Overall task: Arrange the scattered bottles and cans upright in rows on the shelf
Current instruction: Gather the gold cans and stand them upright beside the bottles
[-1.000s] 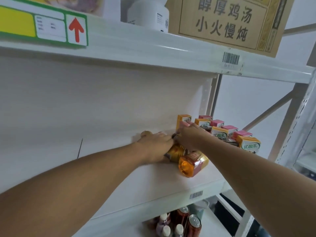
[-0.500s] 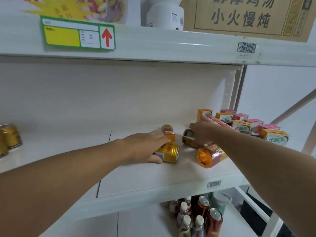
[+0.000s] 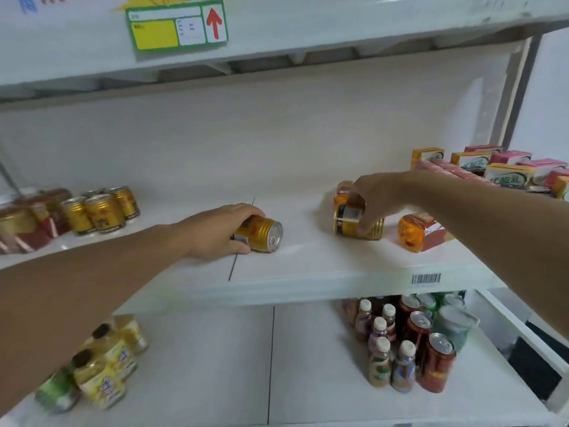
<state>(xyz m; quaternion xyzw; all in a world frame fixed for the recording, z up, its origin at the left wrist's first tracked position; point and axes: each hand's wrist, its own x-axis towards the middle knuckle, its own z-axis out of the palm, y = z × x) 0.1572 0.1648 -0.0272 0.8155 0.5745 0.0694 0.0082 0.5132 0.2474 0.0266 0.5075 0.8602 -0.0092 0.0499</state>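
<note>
A: How much room is there on the middle shelf [image 3: 308, 272]?

B: A wide bare stretch lies between the two hands, and more behind the left hand [image 3: 215, 232] toward the upright gold cans [image 3: 98, 211] at far left. The front edge is near both hands.

A: What are they holding?

B: The left hand's fingers curl around a gold can [image 3: 261, 234] lying on its side, its top facing right. The right hand [image 3: 375, 198] grips another toppled gold can [image 3: 354, 221] from above. An orange bottle [image 3: 420, 231] lies just right of it, with cartons [image 3: 508, 174] behind.
</note>
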